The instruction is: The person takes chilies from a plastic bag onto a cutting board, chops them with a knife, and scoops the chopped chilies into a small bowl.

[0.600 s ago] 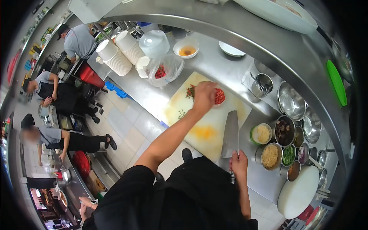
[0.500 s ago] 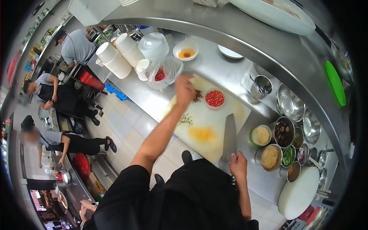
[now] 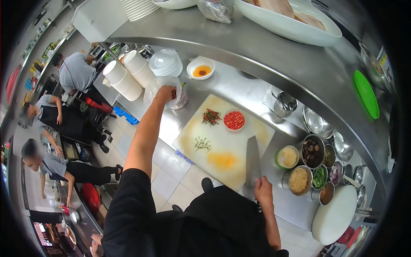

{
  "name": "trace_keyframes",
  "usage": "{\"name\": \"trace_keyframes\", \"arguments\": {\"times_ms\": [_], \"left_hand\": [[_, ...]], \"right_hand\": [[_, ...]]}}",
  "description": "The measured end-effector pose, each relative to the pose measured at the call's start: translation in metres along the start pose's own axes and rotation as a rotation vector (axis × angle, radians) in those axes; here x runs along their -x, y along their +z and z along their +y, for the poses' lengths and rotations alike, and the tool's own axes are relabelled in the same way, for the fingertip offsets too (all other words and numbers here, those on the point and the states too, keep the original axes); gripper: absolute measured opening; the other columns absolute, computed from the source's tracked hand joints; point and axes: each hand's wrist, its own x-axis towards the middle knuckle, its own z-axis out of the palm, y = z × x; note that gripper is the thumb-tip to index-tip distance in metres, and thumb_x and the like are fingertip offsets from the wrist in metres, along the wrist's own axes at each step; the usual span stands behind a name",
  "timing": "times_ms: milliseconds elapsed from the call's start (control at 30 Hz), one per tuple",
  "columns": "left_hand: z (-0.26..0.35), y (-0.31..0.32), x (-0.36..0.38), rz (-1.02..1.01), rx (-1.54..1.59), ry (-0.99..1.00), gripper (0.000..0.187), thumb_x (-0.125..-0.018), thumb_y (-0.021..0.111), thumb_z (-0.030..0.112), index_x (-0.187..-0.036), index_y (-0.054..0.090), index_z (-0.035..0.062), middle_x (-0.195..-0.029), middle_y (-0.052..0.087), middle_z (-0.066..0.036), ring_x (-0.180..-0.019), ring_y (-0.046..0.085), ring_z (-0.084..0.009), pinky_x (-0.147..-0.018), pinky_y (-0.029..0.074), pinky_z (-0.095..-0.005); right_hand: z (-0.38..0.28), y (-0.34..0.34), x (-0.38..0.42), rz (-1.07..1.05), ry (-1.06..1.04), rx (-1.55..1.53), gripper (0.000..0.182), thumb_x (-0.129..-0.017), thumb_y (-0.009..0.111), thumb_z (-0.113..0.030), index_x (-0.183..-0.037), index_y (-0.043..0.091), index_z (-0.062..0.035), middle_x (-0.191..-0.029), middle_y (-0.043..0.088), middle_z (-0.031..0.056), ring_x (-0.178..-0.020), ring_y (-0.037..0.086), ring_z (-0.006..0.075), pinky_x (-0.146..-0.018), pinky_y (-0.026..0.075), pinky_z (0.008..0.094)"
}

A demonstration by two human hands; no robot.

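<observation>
My left hand (image 3: 165, 94) reaches into a clear plastic bag (image 3: 152, 89) beside the stacked paper tubs; its fingers are hidden in the bag. My right hand (image 3: 263, 191) is closed on the handle of a broad cleaver (image 3: 253, 160), whose blade lies on the right part of the cutting board (image 3: 197, 164). On the board stand a bowl of chopped red chillies (image 3: 234, 120), a small pile of whole chillies (image 3: 211, 117), some green stems (image 3: 202, 144) and an orange stain.
Paper tubs (image 3: 124, 85), stacked bowls (image 3: 165, 63) and a sauce bowl (image 3: 201, 69) stand behind the board. Ingredient tins (image 3: 298, 180) are at the right. A steel shelf (image 3: 257, 60) overhangs the counter. Several people work at the left.
My left hand has moved from above the board leftward into the plastic bag, uncovering the whole chillies. My right hand still holds the cleaver. The view has shifted slightly.
</observation>
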Motion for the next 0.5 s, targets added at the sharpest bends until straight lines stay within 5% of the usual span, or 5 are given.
{"name": "trace_keyframes", "arguments": {"times_ms": [100,167,400,500], "left_hand": [[0.041,-0.021,0.005,-0.064,-0.402,-0.075,0.027,-0.080,0.066,0.029,-0.098,0.073,0.0104,-0.101,0.069,-0.020,-0.098,0.064,-0.0395,-0.090,0.051,-0.0422],[-0.002,0.006,-0.018,-0.029,-0.345,-0.056,0.031,-0.080,0.066,0.035,-0.096,0.074,0.0099,-0.101,0.069,-0.021,-0.098,0.064,-0.0404,-0.089,0.051,-0.0430],[0.035,-0.004,0.010,0.035,-0.365,-0.038,0.040,-0.084,0.062,0.048,-0.094,0.075,0.0111,-0.100,0.067,-0.024,-0.095,0.064,-0.0417,-0.086,0.051,-0.0465],[-0.007,0.024,-0.012,-0.032,-0.390,0.073,0.038,-0.084,0.063,0.047,-0.092,0.075,0.0115,-0.097,0.068,-0.023,-0.093,0.065,-0.0415,-0.086,0.051,-0.0464]], "right_hand": [[-0.014,-0.009,0.000,0.037,-0.046,0.057,0.024,-0.094,0.053,-0.019,-0.087,0.051,0.0039,-0.072,0.060,0.0283,-0.068,0.060,0.0481,-0.061,0.047,0.0520],[-0.009,-0.006,0.000,0.011,0.002,0.021,0.024,-0.093,0.053,-0.019,-0.087,0.051,0.0041,-0.078,0.060,0.0312,-0.079,0.057,0.0530,-0.066,0.045,0.0554],[-0.034,-0.024,0.007,-0.038,0.022,0.025,0.026,-0.094,0.055,-0.022,-0.085,0.052,0.0031,-0.072,0.058,0.0294,-0.072,0.057,0.0495,-0.061,0.044,0.0530],[-0.060,-0.035,0.008,-0.163,-0.040,0.123,0.024,-0.094,0.057,-0.025,-0.089,0.057,-0.0009,-0.073,0.061,0.0278,-0.073,0.060,0.0479,-0.065,0.047,0.0553]]}}
